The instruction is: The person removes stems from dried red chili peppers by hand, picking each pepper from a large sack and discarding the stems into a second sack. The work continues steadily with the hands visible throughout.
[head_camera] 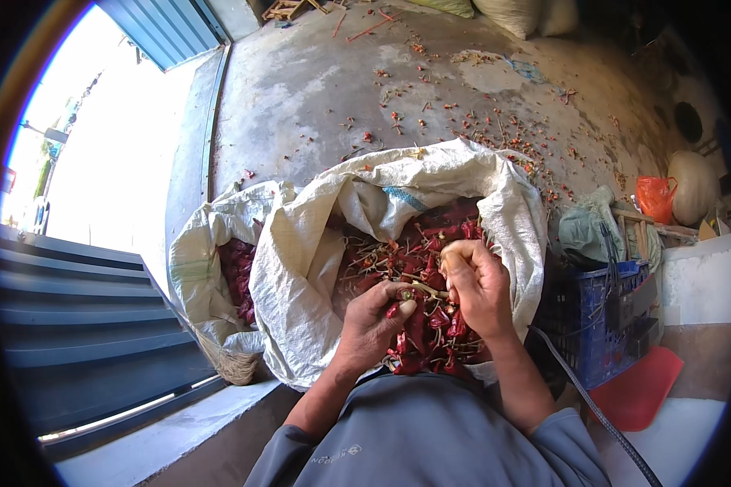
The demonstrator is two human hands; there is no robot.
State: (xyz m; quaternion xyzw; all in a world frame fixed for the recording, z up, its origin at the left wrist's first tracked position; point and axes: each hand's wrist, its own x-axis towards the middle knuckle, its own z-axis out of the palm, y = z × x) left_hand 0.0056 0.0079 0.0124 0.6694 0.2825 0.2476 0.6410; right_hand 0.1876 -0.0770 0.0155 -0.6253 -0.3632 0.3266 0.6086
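Observation:
A large white woven sack (292, 262) stands in front of me with its rim rolled outward. Dried red chili peppers (438, 319), many with stems, fill it. My left hand (374, 319) pinches a red chili pepper (407, 294) by its stem end between thumb and forefinger. Close by on the right, my right hand (478, 286) has its fingers curled tightly over the chilies. A pale stem (429, 290) runs between the two hands. Whether the right fingers grip anything is hidden by the fist.
A smaller woven sack (189, 268) of dark red chilies adjoins on the left. Chili scraps (512, 131) litter the concrete floor (280, 103). At right are a blue plastic crate (603, 329), a red plastic piece (639, 389), a cable (585, 389) and an orange bag (656, 198).

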